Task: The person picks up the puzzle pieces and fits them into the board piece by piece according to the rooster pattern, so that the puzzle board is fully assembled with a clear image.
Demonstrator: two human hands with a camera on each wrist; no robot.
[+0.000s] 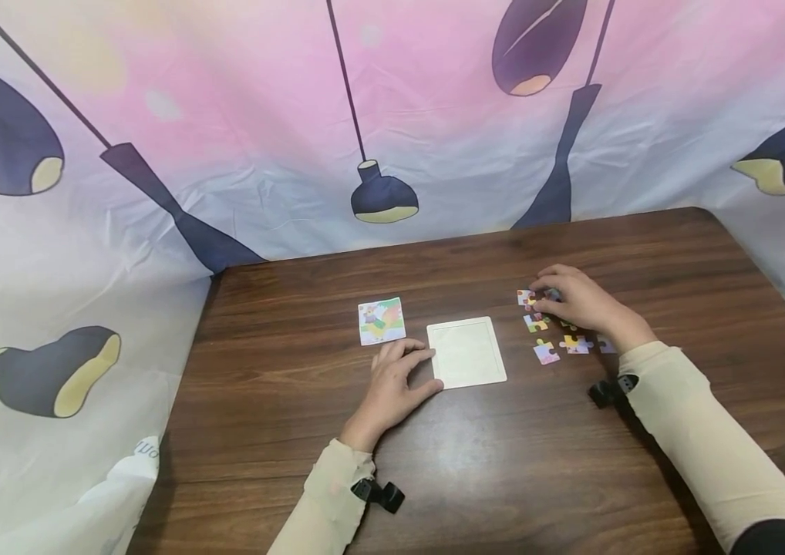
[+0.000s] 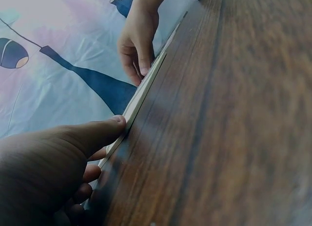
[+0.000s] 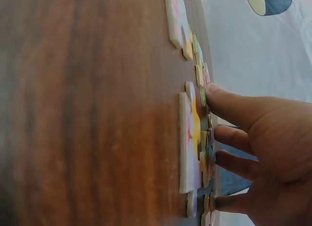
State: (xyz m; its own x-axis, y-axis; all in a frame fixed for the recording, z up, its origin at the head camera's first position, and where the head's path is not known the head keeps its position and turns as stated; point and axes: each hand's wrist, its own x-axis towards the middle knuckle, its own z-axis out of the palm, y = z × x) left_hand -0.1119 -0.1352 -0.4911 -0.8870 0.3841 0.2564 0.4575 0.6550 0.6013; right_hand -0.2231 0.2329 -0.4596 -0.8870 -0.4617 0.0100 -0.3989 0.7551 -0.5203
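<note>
A white square puzzle frame point(image 1: 467, 352) lies flat on the wooden table. My left hand point(image 1: 392, 385) rests at its left side, thumb and a fingertip touching the edge; in the left wrist view the thumb point(image 2: 105, 131) lies against the thin rim. My right hand point(image 1: 576, 301) reaches over the loose jigsaw pieces, its fingers spread and their tips down among them. In the right wrist view the thumb point(image 3: 229, 101) touches one piece. A purple and yellow jigsaw piece point(image 1: 576, 344) lies below that hand. Pieces under the palm are partly hidden.
A square picture card point(image 1: 382, 321) lies left of the frame, beyond the left hand. A single jigsaw piece point(image 1: 546, 352) sits right of the frame. Along the table's far edge hangs a cloth point(image 1: 281, 177) printed with lamps. Each wrist wears a small black camera point(image 1: 387, 496).
</note>
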